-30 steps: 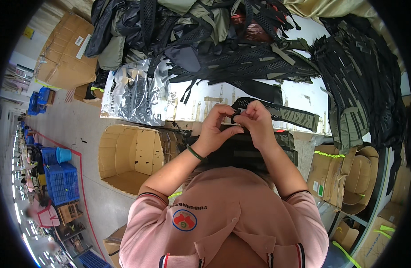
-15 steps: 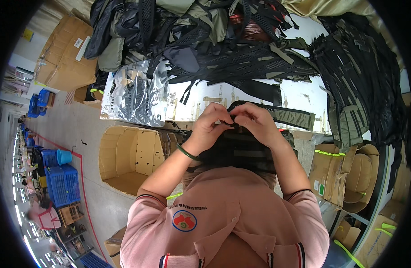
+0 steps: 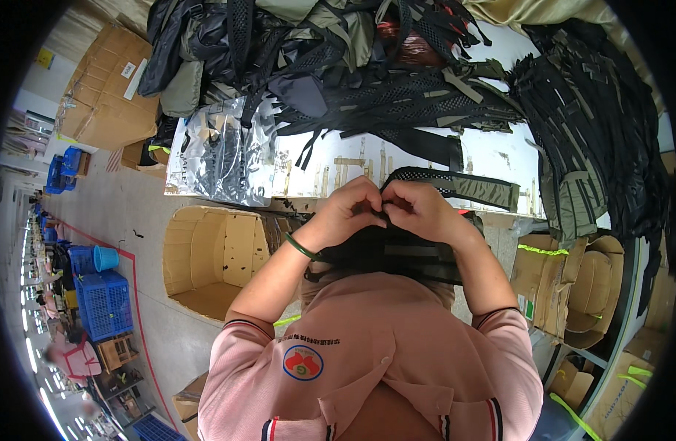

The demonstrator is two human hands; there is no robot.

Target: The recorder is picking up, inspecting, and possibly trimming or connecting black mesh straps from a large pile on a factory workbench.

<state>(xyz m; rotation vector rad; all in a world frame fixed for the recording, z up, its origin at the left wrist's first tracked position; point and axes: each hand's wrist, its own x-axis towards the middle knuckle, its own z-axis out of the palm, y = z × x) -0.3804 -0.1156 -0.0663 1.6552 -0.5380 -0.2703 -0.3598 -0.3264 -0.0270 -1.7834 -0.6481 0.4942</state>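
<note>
My left hand [image 3: 347, 212] and my right hand [image 3: 419, 209] meet at the table's front edge. Both are closed, fingertips pinched close together on a small dark piece mostly hidden by the fingers. It seems to belong to the black fabric gear [image 3: 386, 253] in my lap, though the join cannot be made out. Just beyond my right hand, a black mesh strap with an olive-green panel [image 3: 488, 192] lies over the table edge. On my left wrist is a green bangle [image 3: 303, 248].
The white table [image 3: 308, 165] bears a heap of black straps [image 3: 397, 103] and clear plastic bags [image 3: 228, 154]. More straps [image 3: 573, 132] hang at its right end. An open cardboard box [image 3: 213, 257] stands at left, other boxes [image 3: 566, 294] at right. Blue crates [image 3: 103, 305] are farther left.
My hands have shifted slightly down toward me, still pinched together. More of the mesh strap beyond my right hand now shows.
</note>
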